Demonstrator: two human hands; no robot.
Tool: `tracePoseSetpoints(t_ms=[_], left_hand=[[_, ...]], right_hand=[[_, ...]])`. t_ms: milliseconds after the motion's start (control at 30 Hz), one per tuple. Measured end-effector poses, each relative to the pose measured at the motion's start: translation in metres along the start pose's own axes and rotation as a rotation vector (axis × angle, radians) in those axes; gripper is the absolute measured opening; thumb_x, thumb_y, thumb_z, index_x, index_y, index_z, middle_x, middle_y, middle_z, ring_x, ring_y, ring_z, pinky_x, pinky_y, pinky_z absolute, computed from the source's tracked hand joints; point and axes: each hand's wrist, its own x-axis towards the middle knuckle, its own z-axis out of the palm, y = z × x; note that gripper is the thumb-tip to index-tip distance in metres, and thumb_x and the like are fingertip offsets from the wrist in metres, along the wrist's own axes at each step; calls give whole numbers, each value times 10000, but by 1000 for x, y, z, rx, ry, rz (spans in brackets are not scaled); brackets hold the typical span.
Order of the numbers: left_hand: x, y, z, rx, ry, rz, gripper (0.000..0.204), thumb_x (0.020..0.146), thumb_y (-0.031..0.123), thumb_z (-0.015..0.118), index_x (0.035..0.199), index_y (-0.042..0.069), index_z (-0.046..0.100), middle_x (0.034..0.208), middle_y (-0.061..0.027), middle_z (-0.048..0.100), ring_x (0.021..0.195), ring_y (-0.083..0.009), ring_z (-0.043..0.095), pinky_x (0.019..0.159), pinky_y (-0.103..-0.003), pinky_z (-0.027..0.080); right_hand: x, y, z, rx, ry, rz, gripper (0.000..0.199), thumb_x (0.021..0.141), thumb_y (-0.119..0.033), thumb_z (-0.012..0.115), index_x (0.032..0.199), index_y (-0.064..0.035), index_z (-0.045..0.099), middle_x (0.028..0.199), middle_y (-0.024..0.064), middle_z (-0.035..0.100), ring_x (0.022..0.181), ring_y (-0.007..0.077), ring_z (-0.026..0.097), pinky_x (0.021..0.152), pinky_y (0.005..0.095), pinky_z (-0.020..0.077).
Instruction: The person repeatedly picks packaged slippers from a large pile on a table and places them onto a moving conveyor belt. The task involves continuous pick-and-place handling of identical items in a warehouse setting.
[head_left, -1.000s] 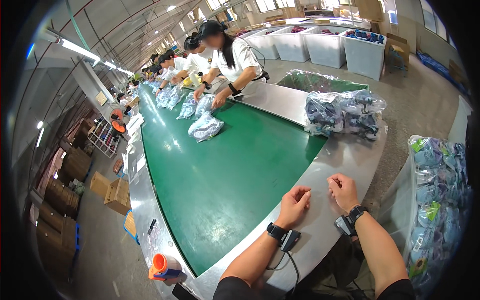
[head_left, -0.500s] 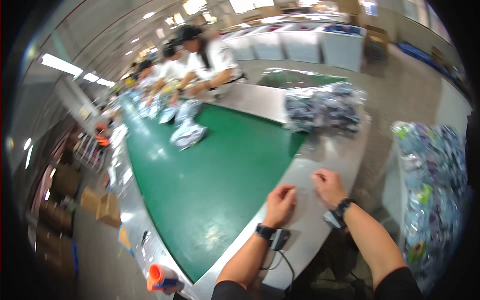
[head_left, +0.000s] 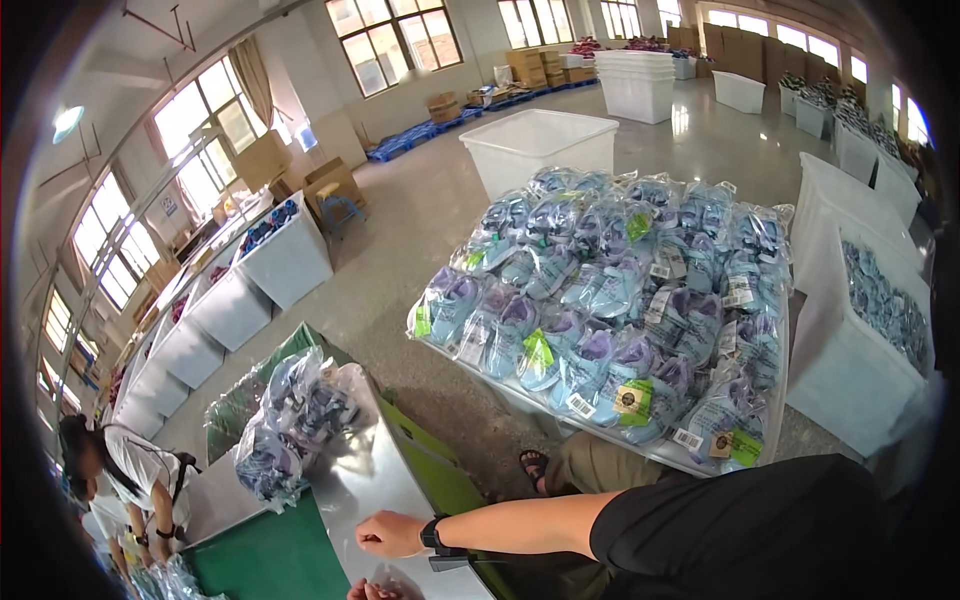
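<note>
My right hand [head_left: 392,534] is above the metal tabletop [head_left: 372,470], fingers curled in, with nothing seen in it. A dark band circles its wrist. Only the curled fingers of my left hand [head_left: 372,590] show at the lower edge, over the same metal surface; the rest is cut off. Nothing shows in those fingers. Beyond my right hand lies a heap of clear-bagged shoes [head_left: 290,425] at the table's end. To the right, a large white bin [head_left: 783,372] is piled with bagged light-blue and purple shoes [head_left: 590,290], some with green tags.
A green belt [head_left: 265,555] runs beside the metal top. Two co-workers [head_left: 150,480] bend over bags at the lower left. A white bin [head_left: 540,130] stands behind the full one; more bins [head_left: 850,350] line the right. Another row of bins [head_left: 285,260] stands left.
My view has swung to the right, bringing the full shoe bin to the middle. The belt and co-workers have shifted to the lower left. My left hand has mostly left the picture.
</note>
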Motion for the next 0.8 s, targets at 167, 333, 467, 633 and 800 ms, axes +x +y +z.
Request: tracePoseSetpoints(t_ms=[167,333,467,633,800], left_hand=[[1,0,-2,-51,-12,-16,116,994,78,562,1098,30,578,760,-25,569,663,-129,536,589,-284,496],[3,-4,-3,-35,30,-30,113,991,57,556,1100,26,560,747,-28,556,659,-133,528,610,-294,502],[-1,2,4,-62,19,-37,103,989,42,554,1091,22,551,737,-28,547,662,-133,526,622,-297,505],[-2,3,3,-50,4,-12,89,989,41,560,1077,29,552,734,-25,545,663,-135,525,619,-304,502],[11,-16,-13,-7,5,23,77,990,47,565,1065,32,554,732,-23,543,663,-138,527,616,-306,501]], right_hand=[[1,5,6,15,-1,3,128,853,-124,605,804,-6,617,700,145,636,634,319,600,616,410,456],[0,5,3,13,-19,11,131,857,-122,602,809,0,613,690,141,632,635,320,598,624,410,456],[0,8,3,26,-12,2,124,871,-109,583,828,6,604,682,129,600,620,291,564,630,389,445],[-1,5,1,28,-11,-11,124,869,-109,584,828,6,603,681,136,596,626,306,565,634,393,446],[-1,3,0,31,0,-13,116,845,-105,601,810,4,619,712,147,641,660,324,612,633,405,466]])
